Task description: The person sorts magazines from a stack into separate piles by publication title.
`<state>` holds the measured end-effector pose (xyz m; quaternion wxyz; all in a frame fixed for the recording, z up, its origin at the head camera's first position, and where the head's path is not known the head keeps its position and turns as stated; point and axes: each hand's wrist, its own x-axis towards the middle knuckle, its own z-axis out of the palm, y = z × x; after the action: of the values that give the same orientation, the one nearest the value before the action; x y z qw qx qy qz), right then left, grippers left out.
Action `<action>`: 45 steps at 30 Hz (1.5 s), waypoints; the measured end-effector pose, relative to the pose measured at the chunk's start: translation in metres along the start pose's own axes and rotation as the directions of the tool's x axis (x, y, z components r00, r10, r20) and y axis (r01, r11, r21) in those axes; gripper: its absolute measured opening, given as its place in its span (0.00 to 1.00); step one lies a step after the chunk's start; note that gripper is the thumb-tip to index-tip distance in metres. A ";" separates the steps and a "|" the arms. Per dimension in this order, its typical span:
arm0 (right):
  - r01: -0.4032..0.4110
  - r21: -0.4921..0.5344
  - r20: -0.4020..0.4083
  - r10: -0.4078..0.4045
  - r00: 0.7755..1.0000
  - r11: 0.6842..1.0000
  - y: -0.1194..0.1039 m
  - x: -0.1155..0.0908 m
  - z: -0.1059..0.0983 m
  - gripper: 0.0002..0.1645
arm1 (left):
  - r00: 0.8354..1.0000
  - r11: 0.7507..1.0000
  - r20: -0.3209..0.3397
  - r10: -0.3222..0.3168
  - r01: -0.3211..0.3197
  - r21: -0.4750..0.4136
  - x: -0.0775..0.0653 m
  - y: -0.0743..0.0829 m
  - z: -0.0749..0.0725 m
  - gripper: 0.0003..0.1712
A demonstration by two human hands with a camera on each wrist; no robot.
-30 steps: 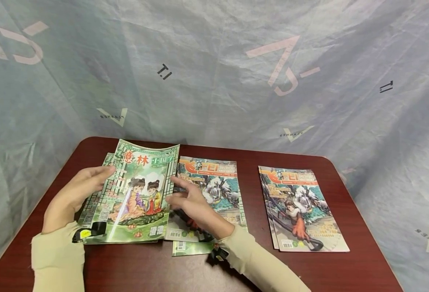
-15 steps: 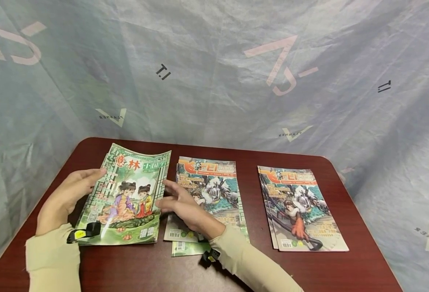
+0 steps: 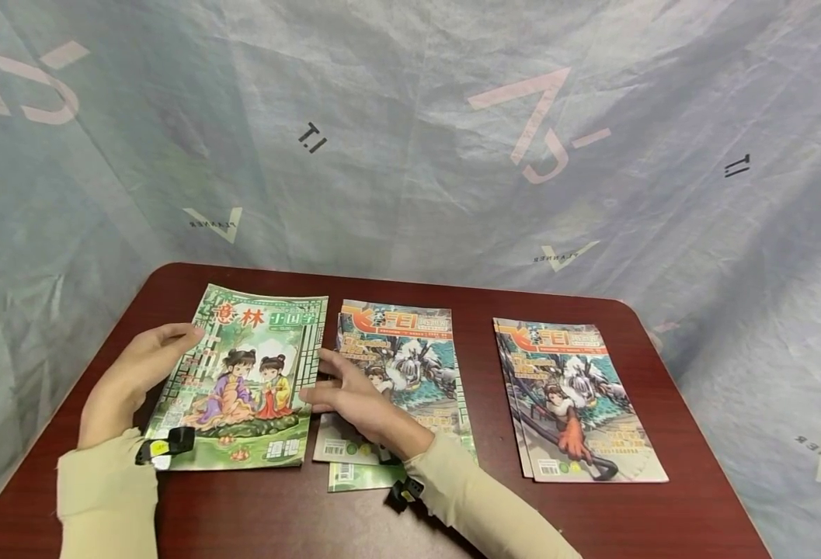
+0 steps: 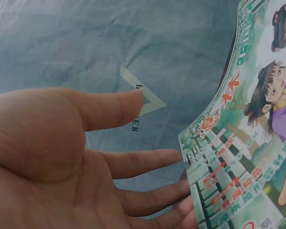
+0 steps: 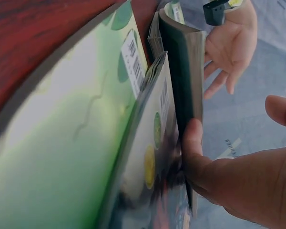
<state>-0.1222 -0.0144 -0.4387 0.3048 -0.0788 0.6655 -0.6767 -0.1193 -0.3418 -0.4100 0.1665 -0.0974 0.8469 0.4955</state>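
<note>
A green magazine [image 3: 249, 380] with two cartoon children on its cover lies at the left, on top of another. My left hand [image 3: 140, 369] is at its left edge; in the left wrist view the thumb [image 4: 112, 110] is raised apart and the extended fingers reach the cover's edge. My right hand [image 3: 361, 400] is at the opposite edge. In the right wrist view one of its digits touches the side of the magazine [image 5: 193, 76], while another stays off it. Neither hand curls round the magazine.
Next to the right hand, comic magazines [image 3: 410, 365] overlap a green magazine [image 3: 364, 477] that sticks out below them. Another overlapping pair of comic magazines [image 3: 578, 404] lies at the right. A grey curtain [image 3: 410, 140] hangs behind the dark red table [image 3: 277, 512].
The top green magazine has moved left and toward the person, down over the one beneath, and its raised far edge is flatter. Both hands shifted left with it, then slightly back right.
</note>
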 end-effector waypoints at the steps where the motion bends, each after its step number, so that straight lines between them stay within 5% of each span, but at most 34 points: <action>1: 0.002 -0.005 0.004 -0.002 1.000 1.000 0.000 -0.001 0.000 0.52 | 1.000 1.000 -0.002 0.001 -0.001 0.005 0.000 0.000 0.001 0.48; 10: 0.009 -0.134 0.055 -0.002 0.999 0.991 -0.003 -0.008 -0.002 0.53 | 1.000 0.994 0.022 -0.001 -0.001 0.107 0.003 0.000 0.004 0.49; 21: 0.017 -0.153 0.066 -0.007 0.998 0.988 0.000 -0.011 -0.004 0.54 | 1.000 0.993 0.004 0.017 -0.017 0.121 0.005 0.001 0.009 0.48; 30: 0.103 -0.130 -0.007 -0.105 0.994 0.986 -0.012 -0.018 -0.012 0.46 | 0.993 0.985 -0.086 0.078 -0.064 0.161 0.004 0.012 0.016 0.47; 39: 0.217 -0.165 -0.102 -0.235 0.967 0.962 -0.016 -0.036 -0.042 0.40 | 0.984 0.972 -0.104 0.145 -0.122 0.198 0.010 0.035 0.041 0.43; 45: 0.239 -0.209 -0.172 -0.276 0.946 0.948 -0.012 -0.049 -0.062 0.37 | 0.975 0.970 -0.080 0.209 -0.196 0.144 0.012 0.050 0.068 0.40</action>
<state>-0.1189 0.0631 -0.4189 0.1367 -0.1253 0.7366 -0.6505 -0.1341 -0.2576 -0.4047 0.0811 -0.0221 0.8909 0.4463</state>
